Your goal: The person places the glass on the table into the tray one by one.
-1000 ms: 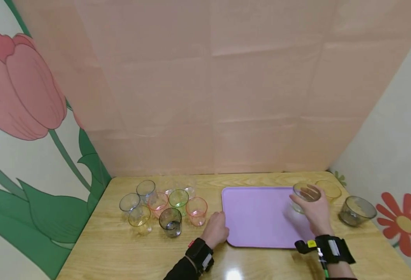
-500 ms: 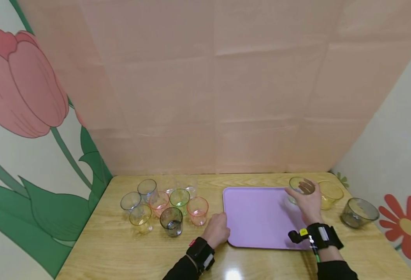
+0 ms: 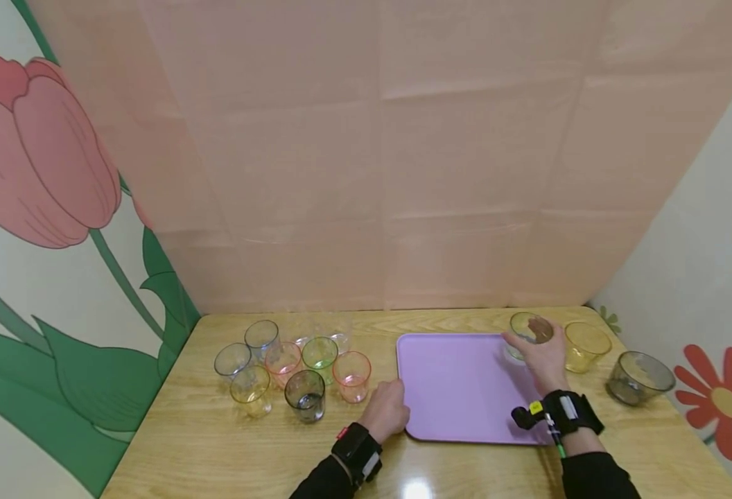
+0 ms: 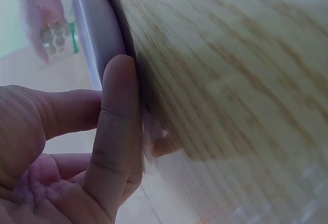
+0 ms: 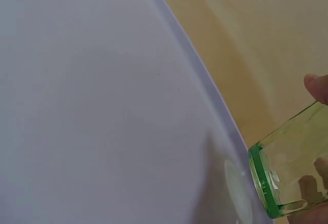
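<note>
A light purple tray point(image 3: 466, 395) lies flat on the wooden table. At its near left corner, my left hand point(image 3: 386, 407) pinches the tray edge, with thumb and fingers point(image 4: 115, 137) on either side of the rim in the left wrist view. My right hand point(image 3: 543, 362) grips a clear green glass point(image 5: 292, 167) by its sides. This glass is over the tray's far right corner, its thick green base close to the tray rim in the right wrist view. I cannot tell whether the base touches the tray.
Right of the tray stand a yellow glass point(image 3: 586, 348) and a dark grey glass point(image 3: 639, 380). Several coloured glasses cluster on the left, among them a red-rimmed glass point(image 3: 351, 378) nearest the tray and a dark glass point(image 3: 306, 398). A pink sheet point(image 3: 378, 173) hangs behind the table.
My right hand has moved left and slightly away from me with the green glass, uncovering more of the yellow glass. My left hand stays at the tray corner.
</note>
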A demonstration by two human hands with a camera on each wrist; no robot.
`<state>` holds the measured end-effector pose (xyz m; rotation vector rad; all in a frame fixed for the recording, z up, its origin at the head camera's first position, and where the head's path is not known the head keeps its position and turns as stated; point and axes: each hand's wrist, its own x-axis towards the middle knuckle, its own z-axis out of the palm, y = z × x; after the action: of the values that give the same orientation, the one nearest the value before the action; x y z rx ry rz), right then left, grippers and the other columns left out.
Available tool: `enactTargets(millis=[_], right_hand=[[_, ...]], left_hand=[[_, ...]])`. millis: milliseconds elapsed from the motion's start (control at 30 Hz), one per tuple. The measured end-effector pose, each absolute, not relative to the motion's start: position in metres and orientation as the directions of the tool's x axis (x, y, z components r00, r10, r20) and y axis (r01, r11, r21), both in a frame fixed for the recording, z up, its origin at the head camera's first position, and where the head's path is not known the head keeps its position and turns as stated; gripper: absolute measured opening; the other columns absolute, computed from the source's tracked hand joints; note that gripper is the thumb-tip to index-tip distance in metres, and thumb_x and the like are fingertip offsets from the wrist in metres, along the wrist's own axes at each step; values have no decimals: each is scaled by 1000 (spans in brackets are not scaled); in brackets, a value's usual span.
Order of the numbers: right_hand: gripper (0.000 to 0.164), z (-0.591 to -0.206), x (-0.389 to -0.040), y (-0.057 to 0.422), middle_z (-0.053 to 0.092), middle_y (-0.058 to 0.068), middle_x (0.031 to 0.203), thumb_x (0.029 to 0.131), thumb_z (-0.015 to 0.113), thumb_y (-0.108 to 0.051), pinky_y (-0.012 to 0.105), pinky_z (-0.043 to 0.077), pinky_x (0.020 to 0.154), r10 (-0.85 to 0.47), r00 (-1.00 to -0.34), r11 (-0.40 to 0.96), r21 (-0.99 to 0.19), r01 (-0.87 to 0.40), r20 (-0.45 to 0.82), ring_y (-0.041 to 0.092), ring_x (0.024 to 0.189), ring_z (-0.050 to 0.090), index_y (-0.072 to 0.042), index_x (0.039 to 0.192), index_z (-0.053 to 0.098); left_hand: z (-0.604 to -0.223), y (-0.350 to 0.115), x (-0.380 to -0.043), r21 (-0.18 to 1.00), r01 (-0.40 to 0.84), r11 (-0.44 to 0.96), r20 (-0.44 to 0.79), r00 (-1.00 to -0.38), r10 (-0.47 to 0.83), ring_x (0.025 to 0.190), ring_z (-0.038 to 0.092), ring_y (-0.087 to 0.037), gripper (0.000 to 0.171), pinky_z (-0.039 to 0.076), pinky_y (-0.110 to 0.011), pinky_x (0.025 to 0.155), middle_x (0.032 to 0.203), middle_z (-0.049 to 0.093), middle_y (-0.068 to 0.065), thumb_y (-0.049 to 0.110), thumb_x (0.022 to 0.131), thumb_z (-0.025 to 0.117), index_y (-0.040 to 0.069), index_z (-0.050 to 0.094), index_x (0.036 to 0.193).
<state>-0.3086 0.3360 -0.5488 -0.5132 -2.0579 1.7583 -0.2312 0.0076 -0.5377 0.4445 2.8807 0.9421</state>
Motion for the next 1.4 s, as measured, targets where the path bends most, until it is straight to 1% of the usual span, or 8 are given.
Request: enactTargets(millis=[100,300,433,667,933,1167,1300,1400], right_hand=[[95,-551,-310,337,42,16,149,73,88,-22,41,33,115,494,-867,178,-983,33,61,30,137,39,-8,148,31],[99,-554,-310,338,42,19,150,72,89,-26,42,32,115,481,-875,219,-974,51,62,32,137,39,-5,148,29],[100,-557,-311,340,42,18,150,72,89,-28,44,34,114,484,-873,247,-966,69,61,32,137,40,-6,149,28],[101,-563,-315,347,41,20,151,73,87,-30,47,32,114,454,-888,282,-957,65,73,35,137,39,-4,150,26],[104,-563,-319,350,38,21,152,75,86,-32,49,34,113,417,-906,308,-949,69,70,36,138,38,-3,151,21],[103,-563,-320,351,40,21,150,74,87,-30,49,33,113,439,-895,334,-939,78,82,37,137,39,-2,150,23],[106,-564,-319,354,37,20,152,74,86,-34,50,32,113,438,-896,347,-933,90,76,37,139,36,-4,151,20],[105,-565,-318,356,36,19,153,75,86,-33,50,31,114,436,-896,324,-944,65,87,37,139,35,-6,152,20]], left_hand=[[-537,8,-230,580,243,778,8,-956,293,53,49,-17,13,38,-27,41,65,55,-6,-5,73,64,6,58,68],[-534,10,-229,555,245,795,3,-956,292,53,49,-17,15,38,-27,42,63,56,-6,-4,74,65,6,58,66],[-533,11,-227,540,225,811,-22,-959,281,54,50,-18,12,39,-27,44,65,57,-6,-2,77,67,4,60,69],[-530,12,-227,509,242,826,-7,-958,285,55,51,-18,9,40,-27,45,67,60,-7,-2,76,68,3,63,72],[-528,12,-227,521,238,820,-16,-957,289,56,51,-18,9,41,-26,46,67,59,-7,-3,76,68,3,63,71],[-531,12,-227,550,218,806,-21,-961,275,53,52,-18,12,40,-25,42,65,60,-7,-5,75,66,4,62,68],[-534,11,-227,549,235,802,3,-960,279,52,53,-17,15,40,-24,41,65,61,-8,-7,73,64,6,60,66],[-535,11,-228,543,233,807,-4,-960,280,53,53,-17,15,40,-24,42,65,60,-7,-6,73,65,6,60,66]])
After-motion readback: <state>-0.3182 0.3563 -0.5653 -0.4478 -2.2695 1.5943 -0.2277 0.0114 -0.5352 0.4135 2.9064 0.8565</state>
